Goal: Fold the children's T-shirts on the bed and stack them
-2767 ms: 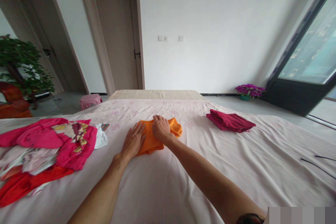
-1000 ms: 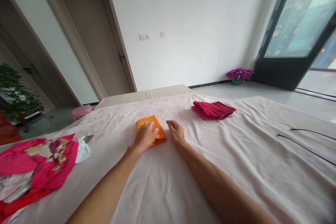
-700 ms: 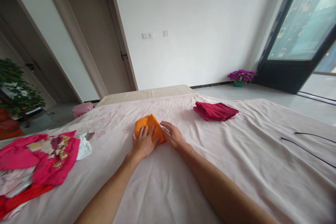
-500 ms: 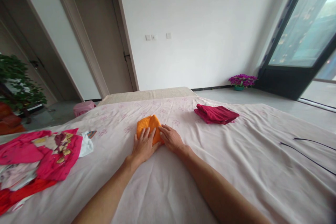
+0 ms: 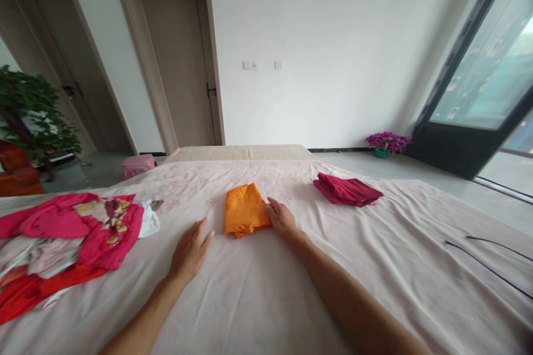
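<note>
An orange folded garment [image 5: 246,211] lies in a compact bundle on the pale sheet in front of me. My right hand [image 5: 282,217] is at its right edge, fingers stretched out and touching the cloth. Apart from the garment, to its left, my left hand [image 5: 190,249] hovers over the sheet with thumb and fingers spread, holding nothing. Further right rests a dark red folded garment [image 5: 347,189], with neither hand on it. A loose pile of pink, red and white clothes [image 5: 79,233] is spread at the far left.
The bed sheet [image 5: 375,288] is wrinkled on the right, where two thin black cords [image 5: 487,267] lie. Beyond the bed stand a pink stool [image 5: 139,166], a leafy plant [image 5: 33,116], and purple flowers [image 5: 388,142] in a green pot near the glass door.
My left hand has come off the orange garment and moved left. My right hand stays at the garment's right side. The view has tilted up slightly.
</note>
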`<move>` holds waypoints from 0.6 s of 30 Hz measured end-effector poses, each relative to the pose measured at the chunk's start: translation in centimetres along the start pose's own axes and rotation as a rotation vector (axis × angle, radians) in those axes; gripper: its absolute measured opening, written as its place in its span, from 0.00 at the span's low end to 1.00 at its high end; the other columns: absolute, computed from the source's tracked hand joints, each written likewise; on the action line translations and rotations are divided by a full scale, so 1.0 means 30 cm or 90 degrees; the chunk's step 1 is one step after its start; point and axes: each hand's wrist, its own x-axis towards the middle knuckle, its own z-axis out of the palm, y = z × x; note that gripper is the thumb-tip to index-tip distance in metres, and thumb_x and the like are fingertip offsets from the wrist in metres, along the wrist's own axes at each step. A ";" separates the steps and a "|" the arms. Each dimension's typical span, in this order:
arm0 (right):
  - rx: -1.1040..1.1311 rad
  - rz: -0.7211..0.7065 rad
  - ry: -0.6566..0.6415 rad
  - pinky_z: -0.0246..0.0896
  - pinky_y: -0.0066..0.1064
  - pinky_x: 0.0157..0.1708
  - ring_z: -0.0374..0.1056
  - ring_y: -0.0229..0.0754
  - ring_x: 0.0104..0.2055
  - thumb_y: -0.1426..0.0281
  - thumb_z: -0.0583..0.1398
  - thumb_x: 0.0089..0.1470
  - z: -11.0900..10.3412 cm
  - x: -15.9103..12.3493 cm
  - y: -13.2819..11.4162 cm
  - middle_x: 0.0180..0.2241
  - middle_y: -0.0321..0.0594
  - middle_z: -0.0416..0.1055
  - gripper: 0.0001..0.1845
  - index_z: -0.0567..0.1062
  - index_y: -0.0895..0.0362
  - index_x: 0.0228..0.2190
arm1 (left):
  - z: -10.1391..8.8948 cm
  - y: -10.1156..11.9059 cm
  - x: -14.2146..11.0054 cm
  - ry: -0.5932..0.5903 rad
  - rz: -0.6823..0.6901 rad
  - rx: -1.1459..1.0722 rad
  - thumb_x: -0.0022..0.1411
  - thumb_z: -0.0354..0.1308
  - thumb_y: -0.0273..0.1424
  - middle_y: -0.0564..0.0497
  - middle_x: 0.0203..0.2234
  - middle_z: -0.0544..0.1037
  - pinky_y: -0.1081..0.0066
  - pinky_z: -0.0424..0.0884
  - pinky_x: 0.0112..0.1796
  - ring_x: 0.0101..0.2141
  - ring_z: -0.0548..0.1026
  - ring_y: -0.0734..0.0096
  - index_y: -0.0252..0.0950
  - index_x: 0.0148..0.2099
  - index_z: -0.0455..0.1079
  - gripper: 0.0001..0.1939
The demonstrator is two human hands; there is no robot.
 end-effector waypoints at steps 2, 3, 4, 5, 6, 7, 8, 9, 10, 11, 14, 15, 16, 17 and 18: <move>0.001 0.034 -0.004 0.59 0.32 0.52 0.69 0.45 0.54 0.64 0.51 0.64 0.007 0.018 -0.003 0.51 0.44 0.75 0.24 0.70 0.54 0.58 | -0.008 0.015 0.010 0.004 -0.007 0.024 0.71 0.42 0.39 0.36 0.57 0.72 0.60 0.64 0.58 0.58 0.70 0.59 0.30 0.64 0.61 0.26; 0.010 0.043 -0.006 0.59 0.32 0.52 0.69 0.45 0.54 0.65 0.52 0.62 0.011 0.029 -0.010 0.50 0.43 0.76 0.24 0.71 0.53 0.58 | -0.013 0.026 0.014 0.005 -0.006 0.038 0.71 0.42 0.39 0.36 0.57 0.72 0.60 0.65 0.57 0.58 0.70 0.58 0.29 0.63 0.61 0.26; 0.031 0.053 -0.009 0.59 0.32 0.52 0.69 0.46 0.54 0.67 0.54 0.60 0.014 0.041 -0.020 0.50 0.42 0.76 0.23 0.72 0.53 0.56 | -0.018 0.037 0.017 0.006 -0.005 0.050 0.71 0.42 0.39 0.35 0.57 0.72 0.60 0.65 0.57 0.57 0.70 0.58 0.28 0.63 0.61 0.26; 0.074 0.074 -0.016 0.59 0.32 0.51 0.68 0.46 0.54 0.68 0.55 0.59 0.018 0.054 -0.033 0.49 0.42 0.76 0.22 0.73 0.53 0.55 | -0.024 0.046 0.018 0.007 -0.003 0.059 0.71 0.42 0.39 0.35 0.56 0.73 0.60 0.65 0.56 0.57 0.71 0.57 0.27 0.63 0.61 0.27; 0.131 0.106 -0.026 0.60 0.31 0.50 0.69 0.46 0.53 0.69 0.57 0.57 0.022 0.068 -0.049 0.48 0.42 0.77 0.21 0.74 0.53 0.52 | -0.029 0.053 0.018 0.006 0.000 0.065 0.71 0.42 0.39 0.35 0.56 0.73 0.60 0.65 0.56 0.57 0.71 0.57 0.27 0.63 0.61 0.26; 0.191 0.145 -0.039 0.62 0.31 0.49 0.70 0.47 0.51 0.69 0.58 0.56 0.025 0.084 -0.067 0.45 0.42 0.77 0.19 0.76 0.54 0.50 | -0.035 0.059 0.018 0.006 0.002 0.069 0.71 0.42 0.39 0.35 0.56 0.73 0.60 0.65 0.56 0.57 0.71 0.57 0.28 0.63 0.62 0.26; 0.245 0.183 -0.053 0.63 0.31 0.46 0.71 0.47 0.49 0.68 0.59 0.55 0.027 0.100 -0.086 0.43 0.42 0.78 0.17 0.77 0.55 0.47 | -0.040 0.064 0.017 0.004 0.001 0.073 0.71 0.42 0.38 0.36 0.56 0.73 0.61 0.65 0.56 0.57 0.71 0.57 0.28 0.63 0.62 0.26; 0.286 0.215 -0.067 0.65 0.31 0.43 0.72 0.47 0.46 0.68 0.60 0.55 0.028 0.118 -0.105 0.40 0.42 0.78 0.15 0.77 0.57 0.44 | -0.046 0.067 0.016 0.002 0.000 0.076 0.71 0.43 0.38 0.36 0.56 0.73 0.60 0.65 0.56 0.57 0.71 0.57 0.29 0.63 0.62 0.25; 0.312 0.237 -0.078 0.66 0.32 0.41 0.73 0.47 0.43 0.67 0.60 0.54 0.029 0.136 -0.121 0.36 0.43 0.78 0.13 0.77 0.58 0.41 | -0.052 0.070 0.015 -0.002 -0.003 0.077 0.71 0.43 0.37 0.35 0.56 0.73 0.60 0.65 0.55 0.56 0.71 0.57 0.28 0.63 0.62 0.25; 0.326 0.252 -0.088 0.67 0.32 0.38 0.74 0.48 0.40 0.66 0.61 0.54 0.028 0.153 -0.136 0.34 0.44 0.78 0.13 0.77 0.60 0.39 | -0.057 0.073 0.015 -0.007 -0.007 0.077 0.70 0.44 0.37 0.35 0.56 0.73 0.60 0.65 0.55 0.56 0.71 0.56 0.28 0.63 0.62 0.25; 0.369 0.286 -0.119 0.69 0.34 0.32 0.74 0.47 0.32 0.65 0.64 0.52 0.022 0.197 -0.164 0.28 0.46 0.77 0.13 0.77 0.62 0.36 | -0.071 0.083 0.015 -0.019 -0.019 0.069 0.70 0.44 0.36 0.33 0.55 0.73 0.59 0.65 0.55 0.56 0.70 0.55 0.25 0.64 0.61 0.26; 0.387 0.297 -0.132 0.70 0.35 0.31 0.74 0.47 0.31 0.65 0.64 0.52 0.020 0.208 -0.169 0.27 0.46 0.76 0.13 0.76 0.63 0.36 | -0.073 0.086 0.015 -0.020 -0.022 0.065 0.70 0.44 0.36 0.32 0.55 0.73 0.59 0.66 0.54 0.56 0.70 0.55 0.25 0.64 0.61 0.26; 0.405 0.307 -0.146 0.71 0.35 0.30 0.74 0.47 0.30 0.66 0.64 0.52 0.019 0.217 -0.171 0.27 0.46 0.76 0.12 0.76 0.63 0.35 | -0.075 0.088 0.016 -0.020 -0.026 0.062 0.70 0.44 0.36 0.32 0.55 0.73 0.59 0.66 0.54 0.56 0.70 0.55 0.25 0.64 0.61 0.26; 0.420 0.316 -0.160 0.71 0.36 0.30 0.74 0.47 0.29 0.67 0.64 0.52 0.019 0.225 -0.172 0.26 0.46 0.76 0.11 0.76 0.63 0.35 | -0.075 0.089 0.016 -0.019 -0.029 0.059 0.70 0.44 0.36 0.32 0.55 0.73 0.59 0.66 0.54 0.56 0.71 0.55 0.26 0.64 0.61 0.26; 0.434 0.325 -0.175 0.72 0.36 0.30 0.74 0.47 0.29 0.67 0.63 0.52 0.021 0.232 -0.171 0.26 0.46 0.76 0.10 0.76 0.63 0.34 | -0.074 0.090 0.016 -0.018 -0.030 0.058 0.69 0.44 0.35 0.33 0.55 0.73 0.59 0.66 0.54 0.56 0.71 0.55 0.26 0.64 0.61 0.26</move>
